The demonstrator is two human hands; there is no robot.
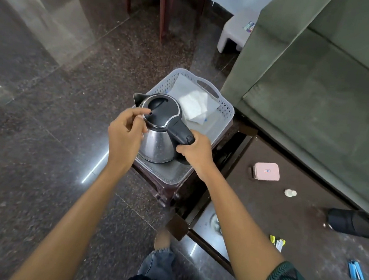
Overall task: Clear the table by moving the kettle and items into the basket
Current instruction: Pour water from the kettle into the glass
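A steel kettle [159,144] with a black lid and handle stands in the near end of a white perforated basket [226,107], spout pointing far left. My right hand [197,153] grips the kettle's black handle. My left hand [126,131] rests against the kettle's left side, its fingers touching the lid's rim. A folded white cloth [197,106] lies in the basket's far end. On the dark table [296,211] to the right lie a pink case [266,171], a small white bottle [290,192], a black cylinder [350,222] on its side, yellow sachets [277,242] and blue packets [356,270].
The basket sits on a dark plastic stool [167,190] on the polished stone floor. A green sofa [321,85] stands behind the table. A white step stool [235,34] and dark chair legs [163,7] stand at the far end. My feet show at the bottom.
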